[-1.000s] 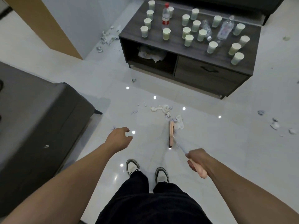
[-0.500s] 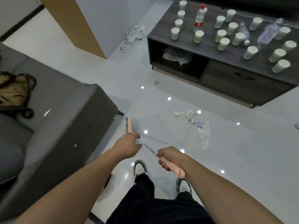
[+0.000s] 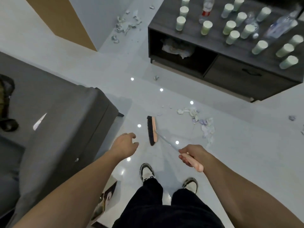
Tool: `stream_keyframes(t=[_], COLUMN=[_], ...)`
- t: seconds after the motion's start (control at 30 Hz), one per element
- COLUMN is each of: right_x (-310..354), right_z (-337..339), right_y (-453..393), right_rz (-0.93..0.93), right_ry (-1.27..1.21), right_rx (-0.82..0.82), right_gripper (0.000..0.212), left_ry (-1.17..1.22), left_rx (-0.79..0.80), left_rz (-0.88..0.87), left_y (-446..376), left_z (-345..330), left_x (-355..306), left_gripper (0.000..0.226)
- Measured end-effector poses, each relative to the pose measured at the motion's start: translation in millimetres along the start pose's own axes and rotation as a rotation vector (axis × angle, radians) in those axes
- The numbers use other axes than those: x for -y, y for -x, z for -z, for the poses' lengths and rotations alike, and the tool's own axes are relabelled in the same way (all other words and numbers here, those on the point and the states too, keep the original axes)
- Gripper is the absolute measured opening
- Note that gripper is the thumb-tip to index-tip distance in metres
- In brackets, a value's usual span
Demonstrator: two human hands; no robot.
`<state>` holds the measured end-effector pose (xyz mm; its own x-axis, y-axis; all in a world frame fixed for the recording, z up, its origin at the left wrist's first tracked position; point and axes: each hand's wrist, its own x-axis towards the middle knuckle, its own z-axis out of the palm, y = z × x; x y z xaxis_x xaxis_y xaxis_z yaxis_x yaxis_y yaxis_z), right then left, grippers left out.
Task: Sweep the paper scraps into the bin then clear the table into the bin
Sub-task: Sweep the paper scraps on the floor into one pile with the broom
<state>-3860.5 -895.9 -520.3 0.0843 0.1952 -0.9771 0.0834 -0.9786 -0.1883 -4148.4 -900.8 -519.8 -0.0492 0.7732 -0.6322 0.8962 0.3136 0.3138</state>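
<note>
On the floor ahead, the paper scraps (image 3: 199, 120) lie right of the broom head (image 3: 152, 130), whose handle only the right hand (image 3: 190, 155) clasps while the left hand (image 3: 125, 143) hangs loose, so a one-handed stroke could scatter them.

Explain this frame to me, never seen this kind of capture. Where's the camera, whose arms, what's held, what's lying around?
There is no robot here. A person wears a wide-angle camera on the head, looking forward and down, so the arms, legs and shoes are their own.

The right hand grips the pink handle of a broom, whose head rests on the glossy floor. The left hand hangs free with loosely curled fingers and holds nothing.

A pile of paper scraps lies on the floor to the right of the broom head, and more scraps lie by the wall. The dark low table carries many paper cups and plastic bottles. A grey sofa is on the left.
</note>
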Motion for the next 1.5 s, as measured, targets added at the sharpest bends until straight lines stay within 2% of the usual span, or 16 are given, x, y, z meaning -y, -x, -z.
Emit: stream_keyframes(t=[0.13, 0.2, 0.23, 0.33, 0.43, 0.6, 0.7, 0.87, 1.03, 1.17, 1.3, 1.4, 1.5], right_x=[10, 13, 17, 31, 56, 113, 140, 145, 127, 111, 110, 127, 155], right_z=[6, 0, -1, 2, 10, 8, 23, 107, 213, 268, 284, 267, 241], right_y=[-1, 4, 8, 21, 27, -3, -33, -58, -48, -29, -18, -20, -26], right_rz=[0.046, 0.083, 0.098, 0.129, 0.157, 0.086, 0.043, 0.0, -0.052, -0.06, -0.04, -0.043, -0.019], right_ry=[-0.004, -0.026, -0.048, -0.031, 0.017, -0.046, -0.068, -0.185, -0.328, -0.427, -0.47, -0.503, -0.536], right_rx=[-0.146, -0.161, -0.149, -0.098, -0.017, 0.168, 0.194, 0.068, 0.016, -0.084, -0.208, -0.27, -0.283], right_gripper=[0.016, 0.009, 0.003, 0.015, 0.006, 0.012, 0.011, 0.012, 0.018, 0.02, 0.015, 0.003, 0.004], left_ry=[0.038, 0.043, 0.042, 0.049, 0.06, 0.05, 0.013, -0.069, -0.125, -0.213, -0.263, -0.282, -0.276], left_rx=[-0.002, -0.004, -0.01, -0.038, -0.077, -0.09, -0.084, -0.029, 0.045, 0.106, 0.144, 0.147, 0.141], left_rz=[-0.079, -0.098, -0.099, -0.078, -0.066, -0.037, 0.0, -0.036, -0.226, -0.364, -0.466, -0.505, -0.502], left_y=[-21, -30, -35, -50, -64, -80, -91, -138, -186, -211, -226, -238, -252], left_z=[10, 17, 22, 36, 46, 54, 56, 60, 50, 40, 38, 45, 59], left_x=[-23, -30, -33, -41, -52, -71, -90, -166, -276, -347, -392, -404, -397], left_gripper=[0.046, 0.046, 0.047, 0.047, 0.046, 0.047, 0.047, 0.046, 0.044, 0.044, 0.046, 0.046, 0.046])
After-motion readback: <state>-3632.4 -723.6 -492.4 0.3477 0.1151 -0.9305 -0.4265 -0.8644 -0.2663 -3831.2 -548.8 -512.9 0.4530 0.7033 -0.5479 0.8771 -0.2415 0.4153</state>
